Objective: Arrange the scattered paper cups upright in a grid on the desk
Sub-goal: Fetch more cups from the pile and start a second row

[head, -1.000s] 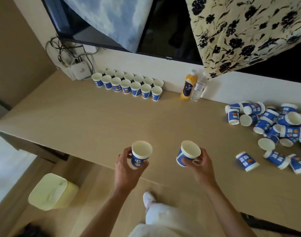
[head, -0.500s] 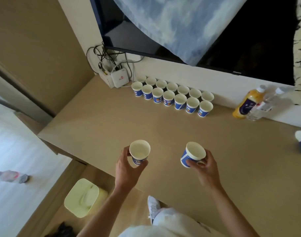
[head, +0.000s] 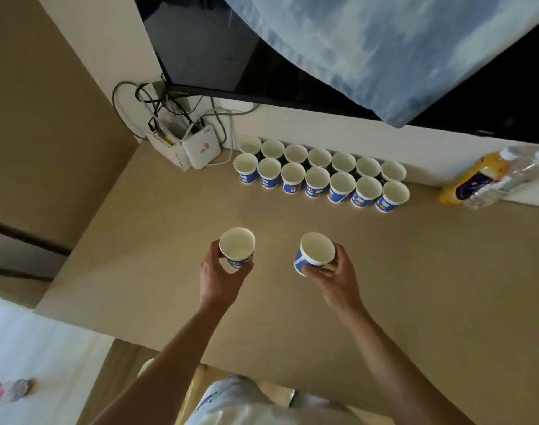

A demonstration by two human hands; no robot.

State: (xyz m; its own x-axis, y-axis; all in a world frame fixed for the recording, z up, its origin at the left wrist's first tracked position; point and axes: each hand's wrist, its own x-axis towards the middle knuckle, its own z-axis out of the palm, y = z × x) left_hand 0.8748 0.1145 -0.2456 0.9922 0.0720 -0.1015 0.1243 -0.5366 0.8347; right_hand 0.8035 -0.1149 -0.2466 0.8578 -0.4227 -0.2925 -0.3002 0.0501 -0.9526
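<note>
A white plastic router box (head: 200, 149) leans in the corner against the white wall (head: 323, 130), with tangled black and grey cables (head: 157, 99) above it. A pale blue cloth (head: 384, 47) drapes over a black flat screen (head: 206, 50). At right, an orange juice bottle (head: 467, 182) touches a clear plastic bottle (head: 507, 176).

A beige desk (head: 415, 271) meets a white wall (head: 323, 127) beneath a dark television (head: 206, 50).
</note>
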